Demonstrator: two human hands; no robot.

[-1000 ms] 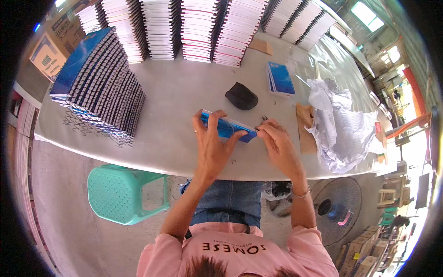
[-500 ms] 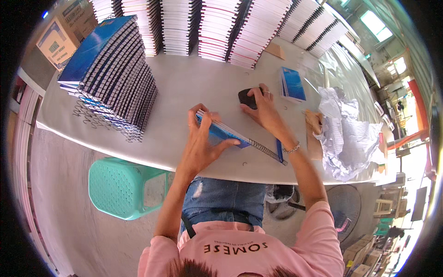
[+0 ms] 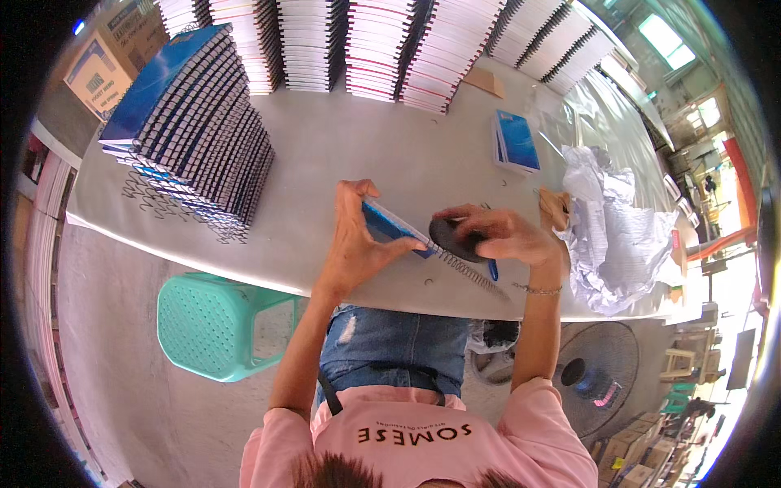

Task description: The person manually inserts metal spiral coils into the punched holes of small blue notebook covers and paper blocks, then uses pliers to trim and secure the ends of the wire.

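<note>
My left hand [image 3: 350, 244] is closed around a small blue-covered notebook [image 3: 382, 228], held on edge above the table, thumb along its near side. A dark spiral binding wire [image 3: 472, 273] sticks out past the notebook's right end and slants toward the table's near edge. In my right hand [image 3: 519, 234] is a black, rounded, palm-sized pad [image 3: 452, 239], pressed against or lying right beside the wire where it meets the notebook; touch is hard to tell. A slim blue piece [image 3: 493, 270], perhaps a tool's handle, shows below my right fingers.
A tall stack of blue spiral notebooks [image 3: 195, 122] stands at the left. White-paged stacks [image 3: 374, 57] line the far side. Two or so loose blue booklets [image 3: 517, 142] lie beyond my right hand, near crumpled white paper [image 3: 610, 236]. A green stool [image 3: 211, 325] is below the table's edge.
My right hand has brought the black pad nearer to me, from beyond the notebook onto or beside the wire. The left hand keeps its hold, with the notebook shifted slightly right.
</note>
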